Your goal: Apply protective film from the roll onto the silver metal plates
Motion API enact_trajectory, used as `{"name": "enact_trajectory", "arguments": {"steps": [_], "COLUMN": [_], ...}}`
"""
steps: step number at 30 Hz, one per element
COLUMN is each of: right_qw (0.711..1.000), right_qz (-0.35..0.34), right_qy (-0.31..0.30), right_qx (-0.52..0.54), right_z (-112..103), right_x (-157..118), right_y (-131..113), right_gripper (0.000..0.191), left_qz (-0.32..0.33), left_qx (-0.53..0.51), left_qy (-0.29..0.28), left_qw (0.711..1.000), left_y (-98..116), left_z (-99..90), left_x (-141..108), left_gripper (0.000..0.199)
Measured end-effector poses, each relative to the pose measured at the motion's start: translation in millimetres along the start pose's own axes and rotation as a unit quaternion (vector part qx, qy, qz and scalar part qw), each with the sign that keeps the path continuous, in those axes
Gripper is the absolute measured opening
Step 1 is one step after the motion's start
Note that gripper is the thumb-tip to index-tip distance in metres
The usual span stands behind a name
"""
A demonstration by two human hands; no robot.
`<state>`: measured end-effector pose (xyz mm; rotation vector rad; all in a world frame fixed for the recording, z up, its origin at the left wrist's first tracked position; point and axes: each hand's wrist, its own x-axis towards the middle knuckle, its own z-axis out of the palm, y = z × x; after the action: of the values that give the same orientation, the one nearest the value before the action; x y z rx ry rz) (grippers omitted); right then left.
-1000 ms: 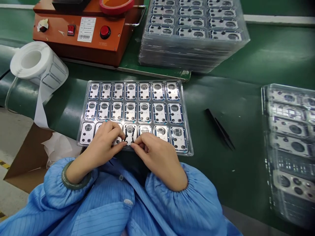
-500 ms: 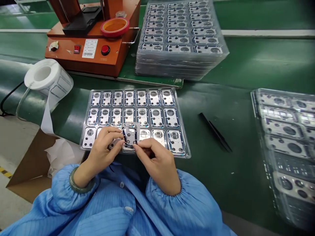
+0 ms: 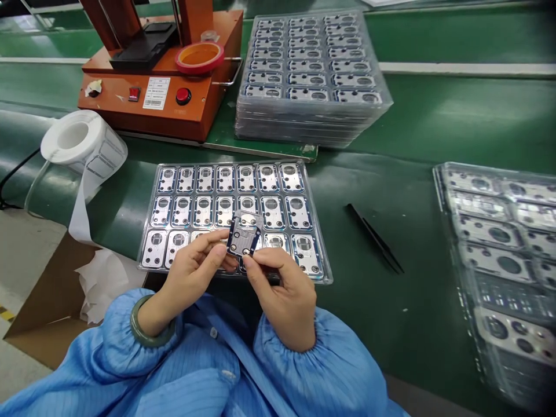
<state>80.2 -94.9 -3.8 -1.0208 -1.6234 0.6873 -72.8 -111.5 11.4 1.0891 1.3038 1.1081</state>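
Now: one blue-edged metal plate [image 3: 243, 234], held up over the bottom row of a clear plastic tray [image 3: 226, 163]; left hand [image 3: 191, 278] pinching its left edge between thumb and fingers, right hand [image 3: 282, 295] closed on its lower edge with fingertips.

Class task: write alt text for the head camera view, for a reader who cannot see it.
A person's left hand and right hand hold a small blue-edged metal plate above a clear tray of similar plates. Black tweezers lie to the right on the green bench.
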Motion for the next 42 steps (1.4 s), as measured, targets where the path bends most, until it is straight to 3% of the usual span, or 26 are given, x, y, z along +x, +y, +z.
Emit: {"name": "enact_trajectory", "arguments": {"steps": [8, 22, 28, 35, 42], "right_qw": [1.000, 0.999, 0.999, 0.998, 0.997], "right_qz": [-0.010, -0.013, -0.016, -0.021, -0.045], "right_qy": [-0.012, -0.036, -0.050, -0.054, -0.059], "right_qx": [0.000, 0.011, 0.009, 0.006, 0.038], "right_z": [1.4, 1.3, 1.0, 1.1, 1.8], "right_x": [-0.3, -2.2, -3.7, -4.5, -3.6], "right_y": [1.6, 0.1, 0.6, 1.2, 2.4], "right_gripper": [0.016, 0.017, 0.017, 0.017, 0.019], "left_qz": [0.033, 0.064, 0.094, 0.110, 0.190], "left_qx": [-0.012, -0.017, 0.013, 0.044, 0.153], "left_qy": [0.066, 0.057, 0.087, 0.068, 0.090], "left_qw": [0.997, 0.996, 0.992, 0.991, 0.966], "left_y": [-4.2, -5.2, -2.9, -6.0, -5.9], "left_z": [7.8, 6.9, 10.5, 9.1, 1.5], "left_x": [3.8, 1.1, 2.8, 2.0, 5.1], "left_gripper": [0.019, 0.018, 0.009, 0.010, 0.014]}}
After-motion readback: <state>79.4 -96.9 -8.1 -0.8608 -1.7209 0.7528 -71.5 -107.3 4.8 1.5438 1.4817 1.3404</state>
